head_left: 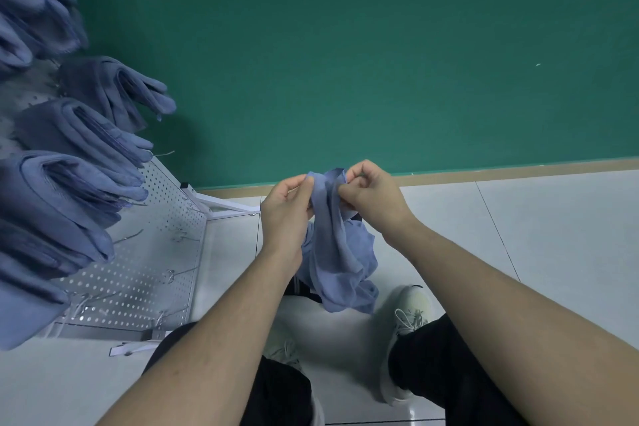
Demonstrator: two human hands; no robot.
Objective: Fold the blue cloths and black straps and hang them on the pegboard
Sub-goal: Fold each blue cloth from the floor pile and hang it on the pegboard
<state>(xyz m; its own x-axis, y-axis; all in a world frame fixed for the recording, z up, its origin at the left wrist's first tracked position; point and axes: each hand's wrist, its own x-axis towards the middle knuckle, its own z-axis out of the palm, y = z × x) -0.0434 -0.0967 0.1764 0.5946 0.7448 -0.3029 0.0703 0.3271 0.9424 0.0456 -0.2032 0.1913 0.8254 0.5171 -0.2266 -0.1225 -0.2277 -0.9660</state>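
Both hands pinch one blue cloth (337,252) at its top edge, left hand (285,214) and right hand (371,195) close together; it hangs below them. Folded cloths (69,162) hang on the pegboard (155,252), left of the hands.

Hung blue cloths (41,135) cut off at left edge; top ones blurred.

Bare forearms (484,287) — black trousers (449,356), white sneakers (408,322).

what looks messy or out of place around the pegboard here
Nothing is damaged. The blue cloth pinched by the left hand and right hand hangs crumpled and unfolded, unlike the folded cloths on the pegboard.
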